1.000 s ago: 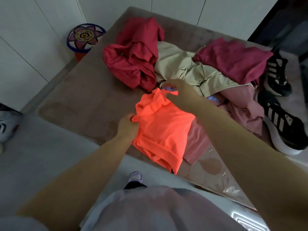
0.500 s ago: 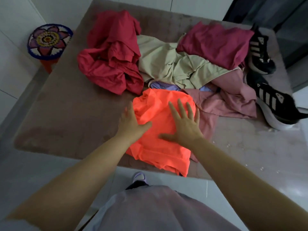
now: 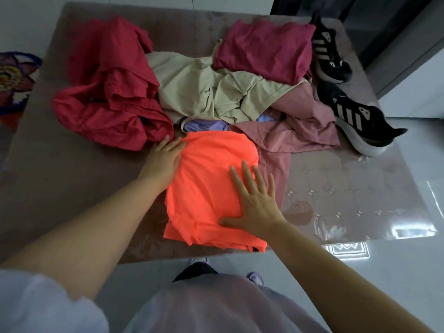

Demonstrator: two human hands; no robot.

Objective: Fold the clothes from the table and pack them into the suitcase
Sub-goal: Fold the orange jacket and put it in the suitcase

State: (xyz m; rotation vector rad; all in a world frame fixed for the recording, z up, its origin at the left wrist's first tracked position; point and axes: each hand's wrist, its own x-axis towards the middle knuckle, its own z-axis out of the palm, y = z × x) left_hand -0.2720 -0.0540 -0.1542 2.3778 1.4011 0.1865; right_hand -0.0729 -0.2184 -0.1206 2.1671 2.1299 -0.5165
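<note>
Both hands flat, fingers straight: left hand (image 3: pixel 165 157) and right hand (image 3: pixel 254 200) pressing orange shirt (image 3: pixel 211 179) on desk (image 3: pixel 79 188).

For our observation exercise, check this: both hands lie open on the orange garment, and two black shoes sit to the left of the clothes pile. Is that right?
Not quite. The head view shows the two black shoes to the right of the clothes pile, not the left. The rest holds: the left hand and right hand lie open on the orange garment.
</note>
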